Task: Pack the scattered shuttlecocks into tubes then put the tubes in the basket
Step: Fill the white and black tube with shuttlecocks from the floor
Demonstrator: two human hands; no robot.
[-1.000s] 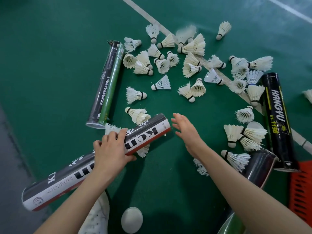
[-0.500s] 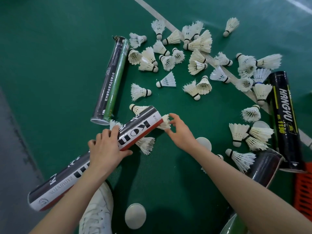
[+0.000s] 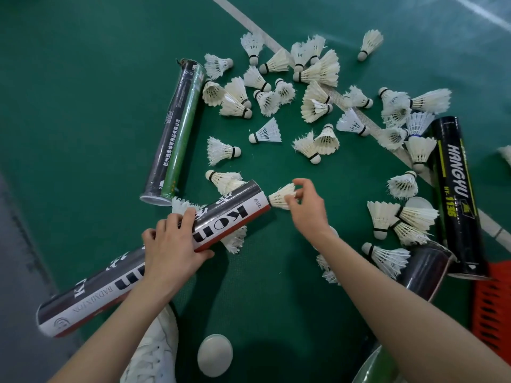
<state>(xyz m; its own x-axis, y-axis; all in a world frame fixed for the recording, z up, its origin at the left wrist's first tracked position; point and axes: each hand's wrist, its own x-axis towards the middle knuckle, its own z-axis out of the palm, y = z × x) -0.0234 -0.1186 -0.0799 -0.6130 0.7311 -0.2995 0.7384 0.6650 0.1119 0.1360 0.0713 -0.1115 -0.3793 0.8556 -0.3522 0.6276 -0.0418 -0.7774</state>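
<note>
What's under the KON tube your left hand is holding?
Two shuttlecocks lie partly under the tube: feathers of the near shuttlecock and the far shuttlecock stick out. Their corks are covered.

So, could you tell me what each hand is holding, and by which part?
The left hand grips the black-and-white tube around its middle; the right hand pinches a shuttlecock by its feather skirt, narrow end at the tube's open mouth.

Indoor badminton court, green sports flooring point(image 3: 83, 106) filling the frame, white boundary lines point(image 3: 240, 17) crossing the upper right, grey edge strip point(image 3: 13, 272) at lower left, feather shuttlecocks point(image 3: 320, 71) and cardboard tubes point(image 3: 177, 125) scattered across the centre
</note>
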